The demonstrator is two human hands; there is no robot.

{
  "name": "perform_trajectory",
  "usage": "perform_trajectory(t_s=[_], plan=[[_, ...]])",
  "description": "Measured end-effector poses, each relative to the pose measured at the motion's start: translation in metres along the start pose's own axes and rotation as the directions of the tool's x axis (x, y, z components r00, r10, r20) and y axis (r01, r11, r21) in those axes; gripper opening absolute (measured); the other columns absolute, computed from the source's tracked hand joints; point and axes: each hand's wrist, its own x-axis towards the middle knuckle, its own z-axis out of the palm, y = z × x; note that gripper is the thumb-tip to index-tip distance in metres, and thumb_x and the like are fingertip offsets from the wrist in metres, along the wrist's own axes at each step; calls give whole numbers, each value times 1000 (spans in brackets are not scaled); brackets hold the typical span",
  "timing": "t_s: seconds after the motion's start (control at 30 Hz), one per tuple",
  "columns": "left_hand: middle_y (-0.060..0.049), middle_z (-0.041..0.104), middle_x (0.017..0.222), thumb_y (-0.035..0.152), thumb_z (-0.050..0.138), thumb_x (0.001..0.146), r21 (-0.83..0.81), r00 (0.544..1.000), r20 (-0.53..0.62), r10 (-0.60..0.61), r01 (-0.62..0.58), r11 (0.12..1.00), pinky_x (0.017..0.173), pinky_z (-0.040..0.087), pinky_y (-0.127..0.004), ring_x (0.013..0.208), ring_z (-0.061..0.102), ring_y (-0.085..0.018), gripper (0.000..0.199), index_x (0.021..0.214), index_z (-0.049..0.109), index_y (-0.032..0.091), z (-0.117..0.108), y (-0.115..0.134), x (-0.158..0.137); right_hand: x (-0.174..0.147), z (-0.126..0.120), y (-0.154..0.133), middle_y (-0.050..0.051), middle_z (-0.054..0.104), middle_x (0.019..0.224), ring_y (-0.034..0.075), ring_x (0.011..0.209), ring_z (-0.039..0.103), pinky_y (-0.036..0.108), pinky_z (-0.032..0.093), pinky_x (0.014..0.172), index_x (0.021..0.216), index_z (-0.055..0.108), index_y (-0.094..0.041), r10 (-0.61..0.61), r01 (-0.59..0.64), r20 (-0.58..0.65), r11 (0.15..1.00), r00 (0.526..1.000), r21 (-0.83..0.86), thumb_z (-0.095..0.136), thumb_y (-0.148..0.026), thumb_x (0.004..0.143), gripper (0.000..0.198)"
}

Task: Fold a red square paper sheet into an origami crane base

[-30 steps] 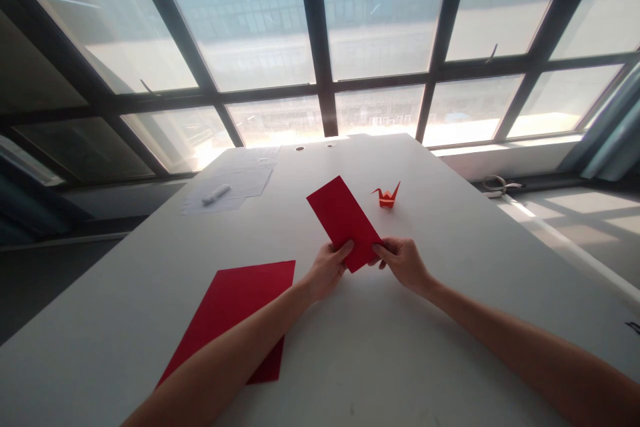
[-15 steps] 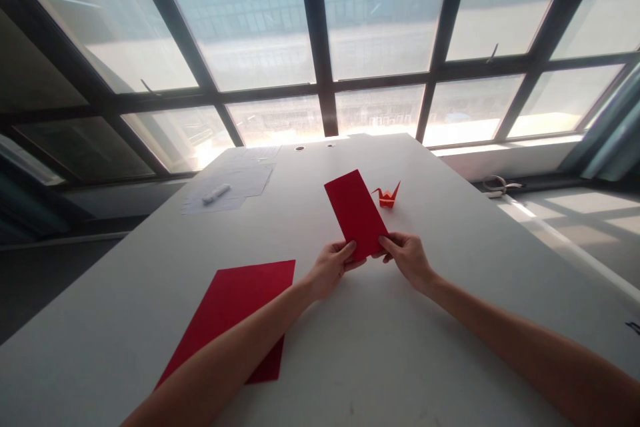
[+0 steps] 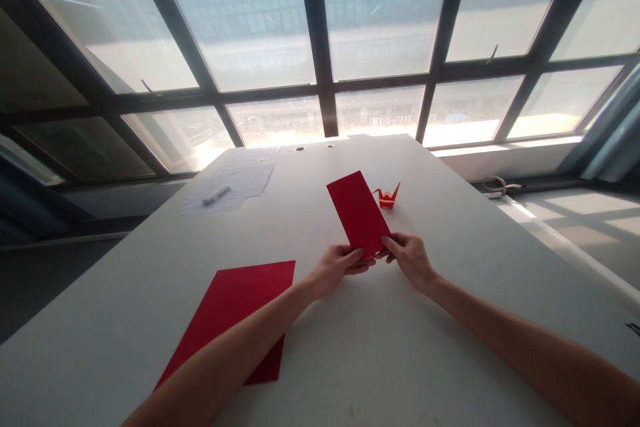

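The person holds a folded red paper (image 3: 359, 212) by its near end, with both hands meeting at the middle of the white surface (image 3: 450, 320). The left hand (image 3: 336, 268) pinches the near left corner, its grip closed on the paper with the thumb on top and the fingers tucked beneath. The right hand (image 3: 409, 256) holds the near right corner in the same way, thumb pressed on the upper face, its grip closed on the paper too. The paper is a long narrow rectangle that runs away from the person and leans slightly to the left; whether its far end rests on the surface or is lifted off it cannot be told. Just beyond the paper's far right edge sits a small orange paper crane (image 3: 387, 195), close beside the paper and standing on the surface. To the left, nearer the person, a larger red sheet (image 3: 235, 310) lies flat, partly covered by the left forearm. Farther off on the left lie some white sheets (image 3: 235, 183) with a white marker (image 3: 216, 194) on top of them. Behind the surface stands a wall of large windows (image 3: 260, 13) with dark frames.
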Motion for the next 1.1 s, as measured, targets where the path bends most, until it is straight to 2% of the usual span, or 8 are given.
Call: perform_trajectory(t_s=[0.37, 0.5, 0.6, 0.7, 0.8, 0.93, 1.0, 1.1], plan=[[-20, 71, 110, 47, 72, 82, 76, 1000, 2, -28, 28, 997, 95, 52, -42, 104, 68, -30, 48, 112, 70, 9, 2, 0, -1, 4, -4, 4, 9, 74, 70, 19, 57, 68, 25, 43, 47, 87, 72, -10, -26, 26, -11, 999, 1000, -20, 70, -43, 79, 34], [-13, 72, 78, 57, 59, 87, 131, 987, -158, 4, 17, 991, 66, 55, -32, 70, 70, -22, 47, 87, 67, 11, -1, 1, -2, 7, -10, 0, 10, 74, 71, 18, 59, 69, 23, 42, 47, 88, 73, -10, 43, -34, 111, 996, 993, -80, 69, -41, 79, 32], [2, 50, 47, 52, 49, 93, 418, 822, -457, 339, -138, 898, 46, 36, -23, 41, 45, -11, 46, 64, 54, 17, -6, 5, -4, 14, -19, -6, 8, 74, 67, 15, 56, 67, 20, 39, 45, 89, 74, -10, 175, -117, 293, 972, 940, -202, 68, -39, 79, 31], [2, 47, 51, 40, 48, 95, 761, 660, -358, 660, -204, 616, 54, 36, -24, 49, 45, -12, 39, 64, 54, 18, -11, 10, -8, 21, -30, -14, 7, 73, 65, 14, 55, 66, 19, 37, 42, 86, 75, -12, 259, -130, 421, 942, 869, -310, 69, -39, 77, 29], [-7, 69, 88, 31, 47, 96, 913, 760, 3, 650, -268, 308, 88, 43, -34, 89, 62, -21, 24, 90, 68, 20, -13, 11, -9, 27, -42, -21, 5, 71, 59, 15, 50, 63, 19, 35, 41, 77, 75, -13, 326, -84, 538, 901, 777, -425, 69, -38, 75, 25], [-6, 45, 149, 35, 43, 98, 942, 904, 278, 325, -322, 90, 116, 17, -49, 141, 33, -28, 40, 136, 53, 29, -17, -1, -5, 31, -53, -23, 1, 66, 51, 15, 43, 57, 21, 31, 38, 64, 71, -16, 363, -14, 580, 855, 729, -518, 69, -34, 72, 21], [-5, 35, 155, 41, 39, 99, 949, 930, 294, 220, -311, 47, 117, 14, -52, 146, 25, -29, 48, 146, 40, 31, -20, -7, -3, 32, -55, -22, 1, 64, 51, 16, 43, 58, 22, 31, 39, 61, 68, -17, 354, 41, 561, 819, 748, -572, 66, -32, 74, 20], [-6, 29, 158, 44, 36, 100, 957, 939, 285, 194, -291, 4, 118, 11, -53, 147, 21, -29, 53, 151, 32, 30, -23, -12, -3, 27, -48, -24, 6, 68, 60, 21, 55, 64, 27, 42, 50, 67, 71, -17, 187, 194, 389, 630, 902, -752, 63, -29, 78, 18]])
